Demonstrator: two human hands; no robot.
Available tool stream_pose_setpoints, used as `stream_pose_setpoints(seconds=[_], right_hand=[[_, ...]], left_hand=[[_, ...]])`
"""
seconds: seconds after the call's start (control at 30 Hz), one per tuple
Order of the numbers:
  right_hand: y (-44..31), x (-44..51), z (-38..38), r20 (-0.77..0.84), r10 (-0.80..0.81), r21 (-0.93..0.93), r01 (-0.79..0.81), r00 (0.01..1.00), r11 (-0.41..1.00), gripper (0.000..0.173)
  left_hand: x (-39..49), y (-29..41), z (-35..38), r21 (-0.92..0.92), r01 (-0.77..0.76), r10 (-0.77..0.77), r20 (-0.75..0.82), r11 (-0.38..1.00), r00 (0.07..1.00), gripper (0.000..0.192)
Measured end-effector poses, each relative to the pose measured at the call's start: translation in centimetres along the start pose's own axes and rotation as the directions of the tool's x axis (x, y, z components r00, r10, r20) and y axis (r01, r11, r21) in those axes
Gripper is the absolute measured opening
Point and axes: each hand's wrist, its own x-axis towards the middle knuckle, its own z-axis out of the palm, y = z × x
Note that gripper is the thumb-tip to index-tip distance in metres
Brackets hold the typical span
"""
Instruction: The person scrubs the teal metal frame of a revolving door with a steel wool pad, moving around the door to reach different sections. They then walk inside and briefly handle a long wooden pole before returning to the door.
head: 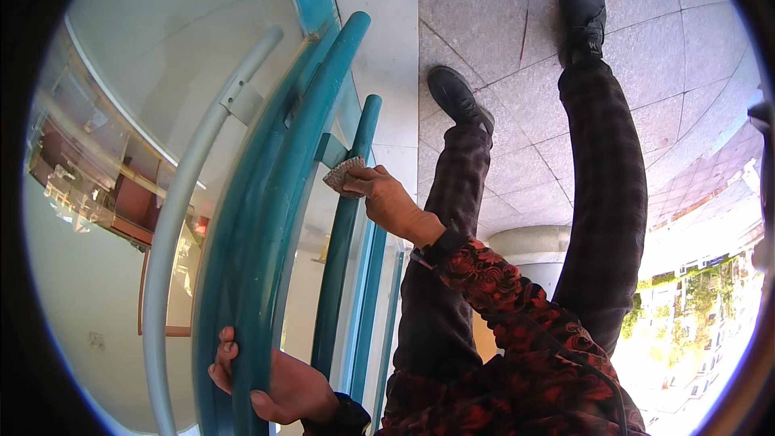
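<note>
A long teal tubular door handle [290,175] runs along a glass door with a teal frame [227,218]. My left hand [284,381] is wrapped around the lower part of this tube in view, fingers on its far side and thumb on the near side. A folded, speckled grey-brown cloth or pad [344,177] is pinched in the fingers of my right hand [390,203]. It lies against a second, thinner-looking teal tube [339,254], just by its bracket [331,150]. The pad hides part of that tube.
A grey metal tube [175,206] with a bracket shows on the left by the glass [200,30]. Pale stone tiles [521,109] lie underfoot, with my two dark shoes [457,97] on them. A round pale column base [530,239] stands behind my legs.
</note>
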Motion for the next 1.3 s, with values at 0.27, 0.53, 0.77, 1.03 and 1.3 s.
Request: stream_pose_setpoints(seconds=[0.27,0.53,0.77,1.03,1.3], right_hand=[[-2.2,2.1,0.8,-0.306,-0.032,0.423,0.166,0.951,0.891,0.042],[-7.3,2.5,6.8,-0.219,-0.018,0.326,0.090,0.976,0.941,0.054],[-9.3,-2.1,8.1,-0.118,-0.230,0.475,0.258,0.966,0.841,0.026],[-6.7,5.0,6.2,-0.418,-0.131,0.228,0.244,0.899,0.943,0.039],[-13.8,-5.8,8.8,-0.080,-0.585,0.437,0.556,0.807,0.707,0.039]], left_hand=[[-0.9,0.3,1.0,0.002,0.060,-0.059,-0.103,0.998,0.993,0.079],[-7.1,1.9,2.4,0.051,0.518,-0.519,0.171,0.854,0.838,0.062],[-8.7,1.5,1.3,-0.060,0.508,-0.465,0.324,0.859,0.824,0.026],[-9.9,1.0,0.1,0.001,0.663,-0.574,0.501,0.749,0.648,0.026],[-10.0,1.3,-2.1,0.184,0.573,-0.435,0.835,0.798,0.337,0.029]])
